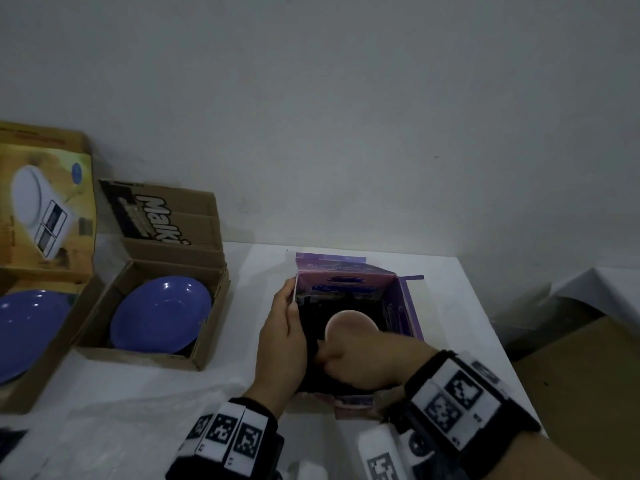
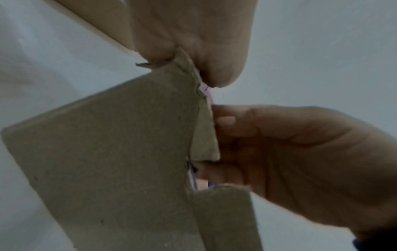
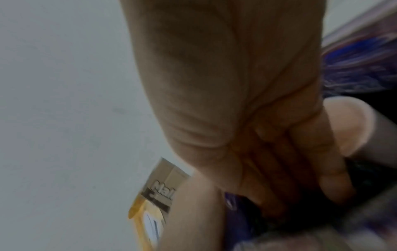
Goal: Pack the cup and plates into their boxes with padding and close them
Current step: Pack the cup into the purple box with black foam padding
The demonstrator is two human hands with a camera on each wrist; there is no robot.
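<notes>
An open purple box [image 1: 410,306] stands at the table's middle. A pale cup [image 1: 349,322] sits inside it, with dark padding [image 1: 311,327] around it. My left hand [image 1: 282,327] pinches the box's left flap [image 2: 107,152] between thumb and fingers [image 2: 279,135]. My right hand [image 1: 360,362] reaches into the box, its curled fingers [image 3: 300,152] dug into the dark padding [image 3: 365,178] beside the cup [image 3: 348,125]. On the left, one blue plate [image 1: 161,313] lies in an open brown carton [image 1: 152,358]. A second blue plate [image 1: 27,330] lies in a carton at the far left.
The far-left carton's raised lid [image 1: 45,209] shows a picture of a kitchen scale. A large brown box [image 1: 571,375] stands past the table's right edge. A white sheet [image 1: 121,427] lies at the front left. A grey wall rises close behind the table.
</notes>
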